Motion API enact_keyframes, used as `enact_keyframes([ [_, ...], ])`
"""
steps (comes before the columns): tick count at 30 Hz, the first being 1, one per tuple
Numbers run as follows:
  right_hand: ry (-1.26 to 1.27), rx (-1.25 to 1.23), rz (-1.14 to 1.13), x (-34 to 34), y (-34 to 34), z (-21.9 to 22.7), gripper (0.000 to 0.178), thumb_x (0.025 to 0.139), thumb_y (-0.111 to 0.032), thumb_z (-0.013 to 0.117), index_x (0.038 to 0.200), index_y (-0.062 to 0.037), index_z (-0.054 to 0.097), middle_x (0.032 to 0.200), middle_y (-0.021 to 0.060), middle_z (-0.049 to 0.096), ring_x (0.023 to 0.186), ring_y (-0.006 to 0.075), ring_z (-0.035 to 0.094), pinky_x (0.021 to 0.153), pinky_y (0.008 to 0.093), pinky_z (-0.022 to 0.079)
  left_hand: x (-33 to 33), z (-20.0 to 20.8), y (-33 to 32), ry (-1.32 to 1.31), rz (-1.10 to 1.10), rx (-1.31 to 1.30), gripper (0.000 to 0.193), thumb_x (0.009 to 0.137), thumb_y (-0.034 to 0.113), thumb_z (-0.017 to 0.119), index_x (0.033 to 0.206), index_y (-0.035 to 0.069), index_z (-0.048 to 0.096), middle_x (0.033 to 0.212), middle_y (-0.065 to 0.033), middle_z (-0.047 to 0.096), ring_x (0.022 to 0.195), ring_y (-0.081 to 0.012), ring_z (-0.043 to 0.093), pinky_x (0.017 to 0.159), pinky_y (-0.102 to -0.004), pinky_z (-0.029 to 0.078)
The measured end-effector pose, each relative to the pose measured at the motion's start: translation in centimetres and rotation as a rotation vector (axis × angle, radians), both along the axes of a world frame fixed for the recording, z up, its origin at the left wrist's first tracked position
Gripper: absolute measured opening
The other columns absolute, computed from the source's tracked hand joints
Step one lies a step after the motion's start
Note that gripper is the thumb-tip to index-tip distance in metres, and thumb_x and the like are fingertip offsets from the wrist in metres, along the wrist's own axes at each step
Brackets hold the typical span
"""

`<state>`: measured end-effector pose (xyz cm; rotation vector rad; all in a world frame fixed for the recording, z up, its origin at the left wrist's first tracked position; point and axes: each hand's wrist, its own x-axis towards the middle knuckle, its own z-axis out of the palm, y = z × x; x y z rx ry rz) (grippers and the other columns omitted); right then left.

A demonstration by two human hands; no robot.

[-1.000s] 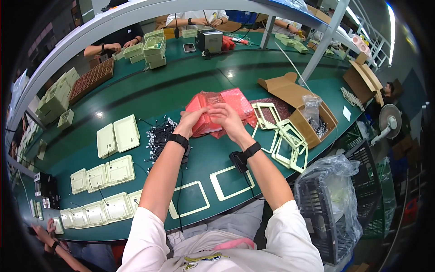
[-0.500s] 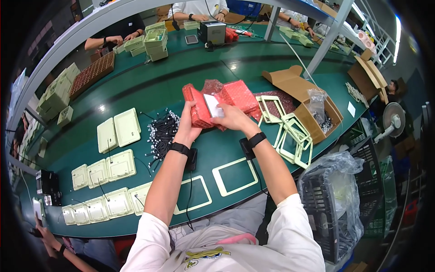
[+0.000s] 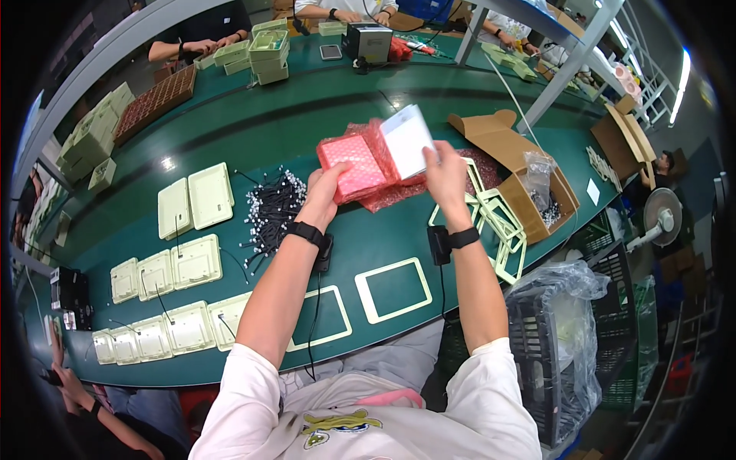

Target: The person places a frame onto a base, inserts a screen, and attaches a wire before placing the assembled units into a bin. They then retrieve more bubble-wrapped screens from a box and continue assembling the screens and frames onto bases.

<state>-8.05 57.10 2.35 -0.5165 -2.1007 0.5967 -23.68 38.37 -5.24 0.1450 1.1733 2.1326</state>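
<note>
My left hand [image 3: 325, 188] is closed on a pink bubble-wrap pouch [image 3: 353, 159], its thumb lying over the top. A flat white rectangular panel [image 3: 405, 144], slightly blurred, is pinched at its right edge by my right hand [image 3: 447, 178]. The panel is tilted up beside the pouch, out of most of the wrap. More reddish bubble wrap [image 3: 383, 201] lies beneath. Closer to me on the green table are two pale rectangular frames, one [image 3: 368, 300] between my forearms and another [image 3: 342, 305] beside my left forearm.
Black cables [image 3: 274, 211] with white ends are heaped left of my left hand. Rows of pale housings [image 3: 192, 326] spread leftward. Loose frames [image 3: 506, 230] and an open cardboard box [image 3: 529, 207] stand right. A plastic-lined crate [image 3: 537, 345] is beside the table. Other people work opposite.
The white panel has come up and to the right with my right hand, away from the pouch. My left hand still holds the pink pouch, now turned flatter.
</note>
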Motion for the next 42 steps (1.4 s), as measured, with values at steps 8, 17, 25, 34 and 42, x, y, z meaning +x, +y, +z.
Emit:
enact_keyframes([
  [8, 0.172, -0.787, 0.213, 2.3, 0.6, 0.6, 0.032, 0.101, -0.017, 0.076, 0.116, 0.0099, 0.07, 0.1, 0.0132, 0.078, 0.082, 0.0149, 0.075, 0.071, 0.0298, 0.062, 0.7, -2.2, 1.5, 0.718, 0.246, -0.699, 0.048, 0.094, 0.019, 0.079, 0.132, -0.006, 0.063, 0.12, -0.0144, 0.072, 0.104, -0.0261, 0.073, 0.093, -0.0396, 0.058],
  [17, 0.387, -1.01, 0.404, 7.3, -3.5, 2.0, 0.033, 0.097, -0.01, 0.079, 0.122, 0.0054, 0.063, 0.107, 0.0134, 0.078, 0.092, 0.0175, 0.076, 0.075, 0.0306, 0.063, 7.0, 8.7, -2.2, 0.571, 0.058, -0.189, 0.071, 0.096, 0.031, 0.078, 0.151, -0.003, 0.049, 0.138, -0.0239, 0.06, 0.136, -0.0394, 0.054, 0.106, -0.0437, 0.052],
  [25, 0.114, -1.216, 0.544, 9.5, -7.1, 1.5, 0.034, 0.093, -0.006, 0.081, 0.12, 0.0033, 0.062, 0.107, 0.012, 0.077, 0.092, 0.016, 0.075, 0.081, 0.0293, 0.061, 12.3, 14.2, -11.1, 1.81, 0.045, -0.664, 0.084, 0.079, 0.018, 0.089, 0.153, 0.009, 0.05, 0.155, -0.026, 0.046, 0.15, -0.0433, 0.043, 0.121, -0.0502, 0.042],
  [34, -0.344, -1.171, 0.682, 10.6, -10.5, 0.7, 0.029, 0.095, -0.008, 0.079, 0.12, 0.0044, 0.069, 0.104, 0.007, 0.075, 0.089, 0.012, 0.071, 0.082, 0.0256, 0.056, 13.4, 12.6, -18.3, 1.725, -0.478, -0.776, 0.08, 0.07, 0.01, 0.089, 0.143, 0.002, 0.058, 0.137, -0.024, 0.055, 0.127, -0.0435, 0.055, 0.109, -0.048, 0.048],
  [42, -0.611, -0.412, 0.494, 14.1, -7.4, 8.9, 0.035, 0.09, -0.005, 0.074, 0.124, -0.003, 0.069, 0.104, 0.0086, 0.074, 0.098, 0.0202, 0.072, 0.086, 0.0332, 0.056, 16.3, 12.9, -27.3, 1.529, -0.357, -0.925, 0.092, 0.065, 0.016, 0.095, 0.148, 0.007, 0.057, 0.134, -0.024, 0.054, 0.123, -0.0436, 0.055, 0.104, -0.049, 0.051],
])
